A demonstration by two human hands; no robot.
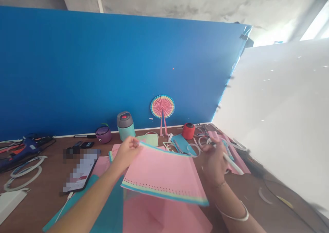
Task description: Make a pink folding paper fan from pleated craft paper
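Note:
My left hand (128,151) pinches the far left corner of a pink paper sheet (161,173) with a striped teal and yellow border, lifting it off the brown table (38,202). My right hand (214,162) holds a white pen-like stick (232,163), its tip pointing right, beside the sheet's right edge. More pink paper (159,216) and a teal sheet (108,212) lie beneath the lifted one.
A round pleated paper fan (162,106) leans on the blue backdrop. Along the back stand a teal flask (125,125), a purple pot (103,134) and a red cylinder (188,130). A phone (79,176), glue gun (24,149) and white rings (24,173) lie left.

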